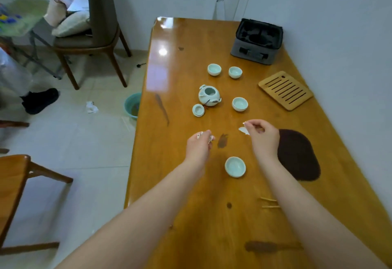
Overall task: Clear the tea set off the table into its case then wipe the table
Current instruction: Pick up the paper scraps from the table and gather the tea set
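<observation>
1. Wooden table (191, 41) stands against a white wall, with the open case (257, 40) at its far right corner.
2. Left hand (198, 144) and right hand (263, 136), held apart, each pinch a white scrap (244, 130).
3. Advised: discard scraps first, then carry crockery piece by piece.
4. On the table: four cups (235, 167), one teapot (209, 95), one lid (198, 110), one tray (285, 90).

Glossy varnished wood table (212, 215), glazed ceramic cups (235, 167), slatted bamboo tray (285, 90), matt fabric case (257, 41)

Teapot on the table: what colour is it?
Pale celadon green teapot, clearest in the head view.
</observation>
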A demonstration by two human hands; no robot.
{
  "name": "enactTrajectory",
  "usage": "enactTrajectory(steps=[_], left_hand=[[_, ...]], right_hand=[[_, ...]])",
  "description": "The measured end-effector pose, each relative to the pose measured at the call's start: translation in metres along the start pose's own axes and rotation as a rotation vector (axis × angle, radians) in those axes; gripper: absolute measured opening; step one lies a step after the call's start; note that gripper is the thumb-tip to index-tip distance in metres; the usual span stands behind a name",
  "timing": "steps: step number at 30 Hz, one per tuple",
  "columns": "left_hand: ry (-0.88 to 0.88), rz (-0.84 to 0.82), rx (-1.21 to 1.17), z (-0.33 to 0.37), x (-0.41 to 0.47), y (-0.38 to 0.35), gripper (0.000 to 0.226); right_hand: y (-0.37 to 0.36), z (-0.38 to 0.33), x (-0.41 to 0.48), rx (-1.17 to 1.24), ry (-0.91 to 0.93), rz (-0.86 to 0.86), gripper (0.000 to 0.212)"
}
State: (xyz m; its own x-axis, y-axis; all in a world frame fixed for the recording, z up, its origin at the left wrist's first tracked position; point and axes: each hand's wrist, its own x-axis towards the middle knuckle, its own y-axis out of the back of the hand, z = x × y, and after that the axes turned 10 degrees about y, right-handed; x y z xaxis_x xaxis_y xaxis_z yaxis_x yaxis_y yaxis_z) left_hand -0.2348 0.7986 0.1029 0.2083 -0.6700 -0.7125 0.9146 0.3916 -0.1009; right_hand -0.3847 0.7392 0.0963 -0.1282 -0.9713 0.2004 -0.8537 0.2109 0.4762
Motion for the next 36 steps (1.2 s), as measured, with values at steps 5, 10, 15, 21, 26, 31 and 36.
enactTrajectory(steps=[5,10,15,21,26,31,36], left_hand=[[0.011,0.015,-0.022,0.005,-0.005,0.06,0.023],[-0.019,0.017,-0.06,0.014,0.003,0.089,0.035],[-0.018,0.037,-0.071,0.024,0.018,0.122,0.037],[0.036,-0.004,-0.068,0.039,0.055,0.187,0.037],[0.076,-0.091,0.015,0.067,0.094,0.261,0.027],[0.137,-0.11,0.059,0.093,0.126,0.321,0.026],[0.192,-0.093,0.089,0.101,0.176,0.339,0.026]], right_hand=[[-0.038,-0.052,-0.053,0.165,-0.112,0.009,0.004],[-0.072,-0.07,-0.083,0.306,-0.173,-0.036,0.004],[-0.11,-0.091,-0.099,0.376,-0.247,-0.032,0.005],[-0.176,-0.122,-0.118,0.423,-0.314,0.041,0.006],[-0.258,-0.159,-0.126,0.408,-0.363,0.133,0.006],[-0.335,-0.185,-0.133,0.424,-0.412,0.166,0.005],[-0.398,-0.182,-0.121,0.435,-0.457,0.168,0.006]])
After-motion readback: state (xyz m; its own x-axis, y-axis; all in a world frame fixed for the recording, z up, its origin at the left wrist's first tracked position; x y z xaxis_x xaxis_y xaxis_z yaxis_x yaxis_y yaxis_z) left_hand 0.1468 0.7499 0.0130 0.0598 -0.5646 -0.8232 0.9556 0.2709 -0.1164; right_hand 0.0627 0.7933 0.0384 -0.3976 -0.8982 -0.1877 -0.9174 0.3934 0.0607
